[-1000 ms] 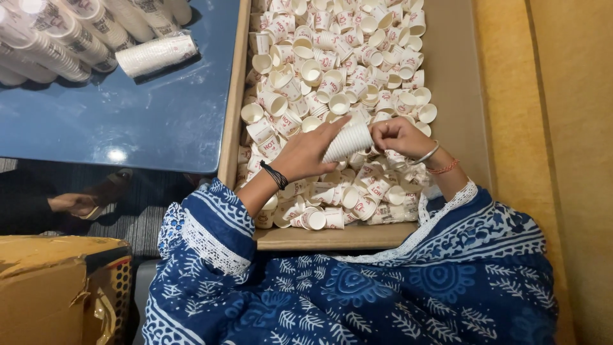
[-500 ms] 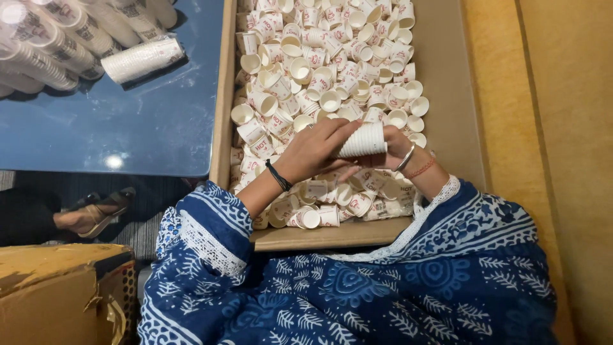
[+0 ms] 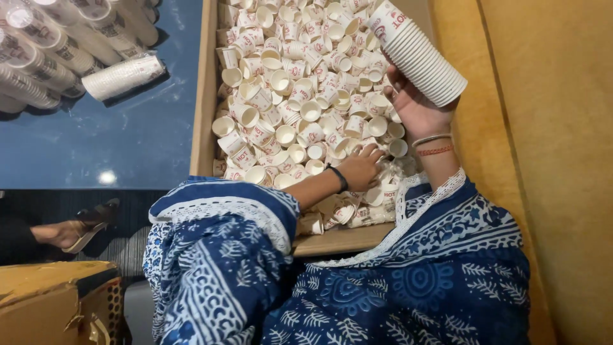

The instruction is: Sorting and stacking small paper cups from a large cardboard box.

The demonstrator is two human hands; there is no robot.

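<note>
- My right hand (image 3: pixel 416 105) grips a tall nested stack of white paper cups (image 3: pixel 418 52), raised above the tray.
- My left hand (image 3: pixel 362 167), fingers loosely spread, rests on loose small white paper cups (image 3: pixel 300 89) filling the shallow brown cardboard tray (image 3: pixel 205 96).

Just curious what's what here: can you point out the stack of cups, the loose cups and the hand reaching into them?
stack of cups (image 3: pixel 421 57), head view, stack's side
loose cups (image 3: pixel 300 83), head view, pile's middle
left hand (image 3: pixel 361 167), head view, back of hand

Loose cups (image 3: pixel 300 96) in tray (image 3: pixel 205 96); table (image 3: pixel 128 147) left; cup stack (image 3: pixel 418 54) right.
</note>
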